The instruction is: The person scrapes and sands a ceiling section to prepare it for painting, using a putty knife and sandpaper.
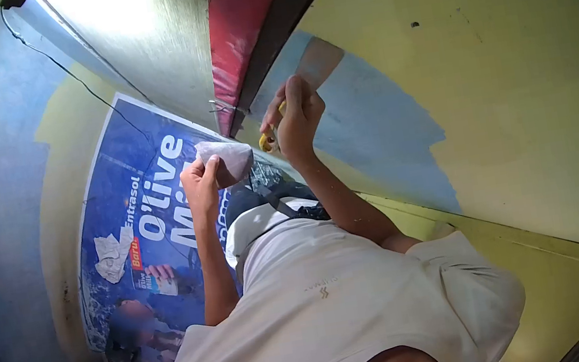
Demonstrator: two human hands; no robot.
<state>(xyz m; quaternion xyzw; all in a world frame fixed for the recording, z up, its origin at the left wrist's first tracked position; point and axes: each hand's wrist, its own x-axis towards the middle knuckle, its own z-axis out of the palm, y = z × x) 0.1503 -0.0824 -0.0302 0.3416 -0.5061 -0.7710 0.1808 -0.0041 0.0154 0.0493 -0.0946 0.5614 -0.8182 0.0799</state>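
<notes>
My left hand point(203, 183) pinches a small bent piece of sheet point(235, 161), pale on its upper edge and brownish below, between thumb and fingers. To the right and slightly higher, my right hand point(300, 120) is closed around a tool with a yellow handle point(268, 140). The handle's end sticks out below the fingers. A flat, brownish-grey blade-like part point(321, 62) shows beyond the fingers, against the blue-painted wall area point(378, 121). My two hands are apart, both raised in front of my white shirt.
A blue printed banner point(160, 224) lies beyond my left arm, with a crumpled white piece point(113, 256) on it. A yellow wall point(518, 92) with blue patches rises on the right. A red strip point(242, 22) and dark beam meet the corner. A thin cable point(72, 75) hangs upper left.
</notes>
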